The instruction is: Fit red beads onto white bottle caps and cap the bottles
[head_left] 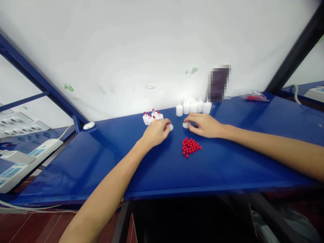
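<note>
My left hand (155, 131) is closed around a small white plastic bottle (171, 127), of which only the end shows past the fingers. A short way to the right, my right hand (202, 125) grips another small white bottle (185, 125) between thumb and fingers. Both bottles are low over the blue table, and their tops are hidden by the fingers. Just behind my left hand stand several white bottles (146, 119) with red-tipped nozzles. Behind my right hand is a group of white bottles (179, 110) without red tips. Loose small red caps (191, 145) lie in front of my right hand.
The blue table (157, 172) backs onto a white wall. A white oval case (89, 126) sits at its left end. A dark pixelated object (218, 84) leans on the wall. A clear bag with red contents (255, 97) lies at the back right. Power strips (27, 162) are at left.
</note>
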`<move>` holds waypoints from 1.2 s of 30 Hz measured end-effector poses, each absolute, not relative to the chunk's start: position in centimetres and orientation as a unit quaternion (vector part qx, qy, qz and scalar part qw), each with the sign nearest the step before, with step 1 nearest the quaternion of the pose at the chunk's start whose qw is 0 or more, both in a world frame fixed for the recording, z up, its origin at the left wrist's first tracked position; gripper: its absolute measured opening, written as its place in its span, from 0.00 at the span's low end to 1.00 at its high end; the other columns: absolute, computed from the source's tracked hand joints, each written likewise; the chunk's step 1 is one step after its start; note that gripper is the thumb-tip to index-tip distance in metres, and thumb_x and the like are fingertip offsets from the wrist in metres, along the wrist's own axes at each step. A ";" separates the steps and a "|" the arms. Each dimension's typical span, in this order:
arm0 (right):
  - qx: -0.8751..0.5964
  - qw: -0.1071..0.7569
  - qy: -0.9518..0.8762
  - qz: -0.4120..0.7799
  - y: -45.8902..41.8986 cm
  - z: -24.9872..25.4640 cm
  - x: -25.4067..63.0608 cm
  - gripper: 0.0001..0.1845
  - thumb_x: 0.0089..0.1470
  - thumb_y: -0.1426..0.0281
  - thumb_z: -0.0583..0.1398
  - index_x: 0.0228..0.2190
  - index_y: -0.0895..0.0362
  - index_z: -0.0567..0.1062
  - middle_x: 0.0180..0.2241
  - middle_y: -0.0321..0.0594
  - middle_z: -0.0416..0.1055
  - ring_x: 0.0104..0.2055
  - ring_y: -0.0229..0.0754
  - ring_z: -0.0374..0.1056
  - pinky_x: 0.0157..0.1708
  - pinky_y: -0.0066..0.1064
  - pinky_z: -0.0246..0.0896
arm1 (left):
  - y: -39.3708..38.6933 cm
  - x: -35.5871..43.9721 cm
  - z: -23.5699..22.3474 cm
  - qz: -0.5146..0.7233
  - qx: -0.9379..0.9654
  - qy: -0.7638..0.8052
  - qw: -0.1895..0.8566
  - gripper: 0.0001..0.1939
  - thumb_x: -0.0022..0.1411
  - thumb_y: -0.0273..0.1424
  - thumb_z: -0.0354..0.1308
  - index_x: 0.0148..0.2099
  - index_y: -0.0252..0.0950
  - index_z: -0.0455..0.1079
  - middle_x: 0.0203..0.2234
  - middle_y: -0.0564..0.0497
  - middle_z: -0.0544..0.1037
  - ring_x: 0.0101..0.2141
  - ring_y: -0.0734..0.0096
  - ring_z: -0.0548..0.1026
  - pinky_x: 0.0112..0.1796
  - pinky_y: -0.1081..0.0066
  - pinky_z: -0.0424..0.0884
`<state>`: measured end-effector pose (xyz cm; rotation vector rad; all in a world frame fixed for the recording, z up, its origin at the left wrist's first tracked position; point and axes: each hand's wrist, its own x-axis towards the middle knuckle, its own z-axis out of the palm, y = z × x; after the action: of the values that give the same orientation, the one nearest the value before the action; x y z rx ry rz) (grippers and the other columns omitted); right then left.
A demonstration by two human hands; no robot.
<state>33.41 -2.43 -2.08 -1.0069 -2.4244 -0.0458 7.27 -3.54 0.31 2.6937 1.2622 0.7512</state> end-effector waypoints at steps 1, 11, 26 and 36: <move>-0.370 0.256 -0.893 -0.016 -2.4 -2.1 33.4 0.14 0.61 0.67 0.54 0.44 0.57 0.76 0.42 0.45 0.76 0.34 0.44 0.70 0.33 0.35 0.60 | -3.5 7.0 0.5 0.242 0.877 0.415 0.024 0.13 0.64 0.24 0.50 0.45 0.33 0.76 0.32 0.45 0.81 0.31 0.63 0.77 0.37 0.65 0.72; -0.369 0.264 -0.891 -0.001 -2.3 -2.2 33.4 0.15 0.62 0.66 0.54 0.44 0.57 0.77 0.41 0.45 0.75 0.34 0.44 0.70 0.33 0.35 0.60 | -3.0 6.1 0.5 0.193 0.877 0.439 -0.037 0.13 0.65 0.27 0.52 0.49 0.35 0.75 0.36 0.46 0.82 0.37 0.59 0.79 0.38 0.65 0.72; -0.378 0.250 -0.892 0.008 -2.4 -2.0 33.4 0.16 0.62 0.65 0.53 0.44 0.58 0.77 0.42 0.45 0.74 0.34 0.43 0.70 0.34 0.35 0.61 | -2.0 3.6 1.9 0.299 0.878 0.372 -0.047 0.16 0.74 0.34 0.48 0.53 0.38 0.74 0.43 0.48 0.82 0.36 0.70 0.78 0.40 0.72 0.71; -0.373 0.245 -0.895 0.017 -2.2 -2.2 33.5 0.17 0.62 0.66 0.53 0.46 0.58 0.77 0.43 0.47 0.73 0.36 0.44 0.70 0.35 0.36 0.62 | -0.6 0.7 1.5 0.373 0.846 0.373 -0.075 0.13 0.68 0.31 0.51 0.50 0.34 0.73 0.31 0.51 0.78 0.24 0.74 0.69 0.32 0.71 0.69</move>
<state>33.53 -2.25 -2.17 -1.0195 -2.4429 0.0460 0.74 -0.59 1.51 2.7932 1.2324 1.2327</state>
